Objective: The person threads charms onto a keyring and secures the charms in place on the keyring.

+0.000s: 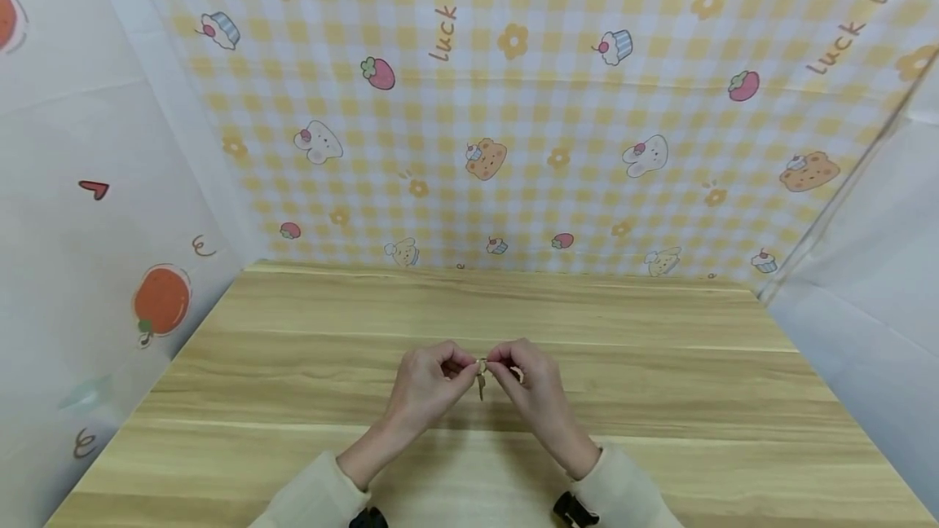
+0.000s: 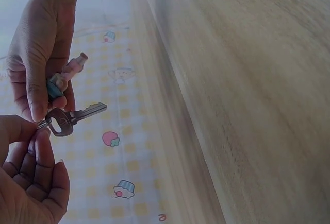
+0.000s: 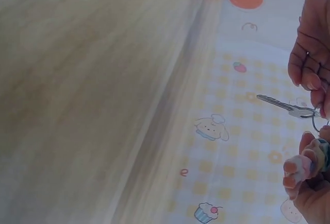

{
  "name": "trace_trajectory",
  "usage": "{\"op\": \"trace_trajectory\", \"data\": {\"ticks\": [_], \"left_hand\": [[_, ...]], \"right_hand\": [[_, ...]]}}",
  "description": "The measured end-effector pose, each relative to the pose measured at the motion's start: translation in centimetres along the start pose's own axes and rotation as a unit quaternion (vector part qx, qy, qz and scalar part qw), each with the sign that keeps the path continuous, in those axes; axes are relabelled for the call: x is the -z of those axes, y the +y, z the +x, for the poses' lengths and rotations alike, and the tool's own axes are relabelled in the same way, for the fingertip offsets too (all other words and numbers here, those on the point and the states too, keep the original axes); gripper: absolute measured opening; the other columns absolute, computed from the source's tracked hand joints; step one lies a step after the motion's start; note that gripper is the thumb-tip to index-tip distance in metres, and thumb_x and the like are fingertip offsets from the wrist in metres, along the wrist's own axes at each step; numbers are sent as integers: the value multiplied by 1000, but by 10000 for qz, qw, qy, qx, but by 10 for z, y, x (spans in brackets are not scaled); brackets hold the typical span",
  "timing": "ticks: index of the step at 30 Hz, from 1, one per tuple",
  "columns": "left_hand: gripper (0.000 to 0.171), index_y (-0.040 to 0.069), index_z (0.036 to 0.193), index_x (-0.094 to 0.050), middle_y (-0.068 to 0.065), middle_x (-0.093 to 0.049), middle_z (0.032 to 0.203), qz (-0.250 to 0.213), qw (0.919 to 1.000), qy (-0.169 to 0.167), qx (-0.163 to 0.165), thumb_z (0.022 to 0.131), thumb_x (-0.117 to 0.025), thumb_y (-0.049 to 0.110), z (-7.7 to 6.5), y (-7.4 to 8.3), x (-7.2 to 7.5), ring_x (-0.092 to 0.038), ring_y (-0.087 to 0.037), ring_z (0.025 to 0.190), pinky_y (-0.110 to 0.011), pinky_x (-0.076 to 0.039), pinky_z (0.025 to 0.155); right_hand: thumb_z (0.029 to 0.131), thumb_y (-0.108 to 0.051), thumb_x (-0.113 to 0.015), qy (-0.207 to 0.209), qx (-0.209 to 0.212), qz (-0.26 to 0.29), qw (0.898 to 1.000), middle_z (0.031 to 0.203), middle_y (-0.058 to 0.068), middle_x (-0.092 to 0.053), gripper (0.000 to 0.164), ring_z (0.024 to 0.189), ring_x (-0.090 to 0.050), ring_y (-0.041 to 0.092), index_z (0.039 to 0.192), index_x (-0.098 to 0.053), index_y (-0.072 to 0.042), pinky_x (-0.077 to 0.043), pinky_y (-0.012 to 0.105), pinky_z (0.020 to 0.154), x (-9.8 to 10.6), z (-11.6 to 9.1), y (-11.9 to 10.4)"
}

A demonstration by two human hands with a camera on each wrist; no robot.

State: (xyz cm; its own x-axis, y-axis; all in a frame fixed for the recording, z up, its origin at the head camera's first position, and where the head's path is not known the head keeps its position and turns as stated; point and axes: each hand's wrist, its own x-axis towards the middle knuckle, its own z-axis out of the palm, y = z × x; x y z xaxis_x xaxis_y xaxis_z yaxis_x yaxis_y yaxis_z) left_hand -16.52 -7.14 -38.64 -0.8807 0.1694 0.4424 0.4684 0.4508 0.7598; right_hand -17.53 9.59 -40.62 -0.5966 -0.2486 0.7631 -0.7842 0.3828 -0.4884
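Observation:
Both hands meet above the wooden table, pinching a small metal key ring [image 2: 44, 124] between them. My left hand [image 1: 431, 385] holds the ring between thumb and index finger, its other fingers curled. From the opposite side my right hand [image 1: 534, 385] pinches at the ring with thumb and forefinger. A metal key [image 2: 88, 113] hangs from the ring and points downward in the head view. Beside the right palm, a small pink and teal figurine charm [image 3: 304, 165] sticks out, partly covered by the fingers.
The light wooden table [image 1: 293, 349] stretches out around the hands. A yellow checked cloth [image 1: 528, 121] with cartoon prints hangs behind it. White printed sheets flank the left side [image 1: 66, 251] and the right side [image 1: 873, 267].

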Motion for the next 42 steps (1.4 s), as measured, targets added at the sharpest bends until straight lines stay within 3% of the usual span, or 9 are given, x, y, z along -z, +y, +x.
{"op": "trace_trajectory", "data": {"ticks": [7, 12, 15, 19, 22, 27, 36, 38, 42], "left_hand": [[14, 11, 71, -68, 2, -67, 65, 93, 9998, 94, -125, 76, -71, -2, 0, -1, -2, -59, -1, 56, -16, -46, 50], [13, 9, 71, -68, 1, -67, 64, 287, 9989, 143, -330, 74, -71, -4, -1, -4, -4, -57, 0, 53, -14, -45, 47], [14, 8, 70, -68, 0, -66, 63, 418, 9976, 193, -525, 73, -71, -5, -1, -5, -5, -56, 0, 52, -12, -44, 47], [15, 7, 70, -68, 1, -66, 62, 544, 9956, 242, -717, 72, -71, -7, -2, -6, -6, -55, 1, 52, -11, -43, 47], [15, 7, 70, -68, 1, -66, 62, 596, 9949, 259, -772, 71, -71, -8, -2, -6, -6, -55, 1, 52, -11, -43, 47], [16, 8, 69, -68, 1, -65, 62, 624, 9944, 284, -799, 71, -71, -8, -2, -6, -7, -55, 1, 52, -10, -42, 47], [18, 10, 69, -67, 2, -65, 61, 522, 9950, 310, -793, 72, -69, -8, -1, -5, -9, -53, 2, 50, -9, -39, 45], [17, 9, 69, -67, 2, -65, 61, 560, 9950, 307, -769, 71, -69, -8, -1, -5, -9, -53, 2, 50, -9, -39, 45], [17, 9, 69, -67, 1, -65, 61, 616, 9948, 306, -747, 71, -69, -8, -1, -5, -9, -53, 2, 50, -9, -40, 45]], "right_hand": [[81, 5, -68, -56, -100, -101, 9999, 79, 2, -61, 12, 68, -57, 11, 83, -62, -4, -49, 18, 61, -2, -2, 2], [83, 6, -65, -462, -966, 341, 9937, 72, 2, -59, 11, 59, -51, 4, 81, -61, -4, -46, 19, 50, 0, 0, -3], [88, 1, -62, -844, -1844, 847, 9756, 67, 5, -58, 7, 48, -45, 1, 82, -60, -2, -41, 20, 40, 3, 2, -6], [92, -4, -59, -1200, -3045, 1445, 9338, 68, 9, -57, 7, 43, -42, 3, 87, -59, 1, -37, 19, 35, 6, 6, -10], [92, -5, -58, -1271, -3558, 1664, 9108, 70, 8, -57, 8, 45, -41, 4, 89, -58, 2, -35, 18, 36, 8, 8, -11], [92, -4, -57, -1295, -3759, 1793, 8999, 70, 6, -56, 8, 44, -38, 5, 90, -58, 3, -33, 18, 37, 8, 8, -10], [89, 0, -58, -1284, -3443, 1430, 9190, 66, 5, -54, 4, 42, -40, 3, 85, -59, 1, -34, 18, 35, 8, 9, -8], [89, 0, -58, -1277, -3521, 1515, 9148, 66, 5, -54, 4, 42, -40, 4, 86, -59, 2, -34, 18, 35, 8, 9, -8], [90, -2, -58, -1326, -3855, 1783, 8955, 67, 5, -56, 5, 41, -39, 6, 89, -59, 3, -35, 20, 35, 9, 11, -10]]}}
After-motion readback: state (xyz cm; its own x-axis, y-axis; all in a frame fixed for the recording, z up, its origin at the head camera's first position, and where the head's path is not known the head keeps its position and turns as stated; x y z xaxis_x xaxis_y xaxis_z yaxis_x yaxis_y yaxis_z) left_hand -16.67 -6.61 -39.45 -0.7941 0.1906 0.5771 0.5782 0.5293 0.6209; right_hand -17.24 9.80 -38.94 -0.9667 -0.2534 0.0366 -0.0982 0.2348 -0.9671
